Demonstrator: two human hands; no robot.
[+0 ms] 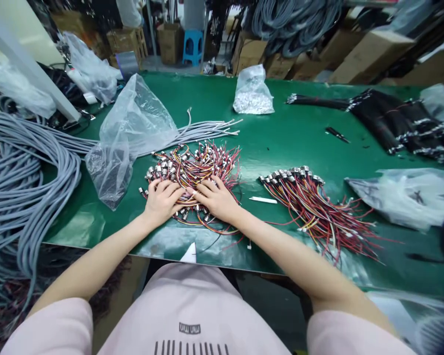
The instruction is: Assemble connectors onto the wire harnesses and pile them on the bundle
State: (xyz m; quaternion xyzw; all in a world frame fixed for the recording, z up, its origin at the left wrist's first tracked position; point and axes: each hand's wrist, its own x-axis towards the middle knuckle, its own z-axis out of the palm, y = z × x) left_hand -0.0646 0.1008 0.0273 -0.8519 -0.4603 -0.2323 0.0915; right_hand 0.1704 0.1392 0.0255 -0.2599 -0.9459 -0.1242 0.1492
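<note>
A heap of wire leads with metal connectors (192,165) lies on the green table in front of me, its thin wires red, yellow, black and white. My left hand (163,199) rests on the heap's near left side, fingers stretched out over the wires and connectors. On the near right side lies my right hand (216,199), its fingers spread across the wires. The fingertips of both hands come close together in the middle. Part of the heap is hidden under them. To the right sits a second bundle of wire leads (318,212), connectors at its far end.
Thick grey cables (33,197) are coiled at left. A clear plastic bag (133,118) stands behind the heap, and another bag of small shiny parts (253,93) is at the back. A white pen-like stick (263,200) lies between the bundles. Black cable bundles (395,118) lie far right.
</note>
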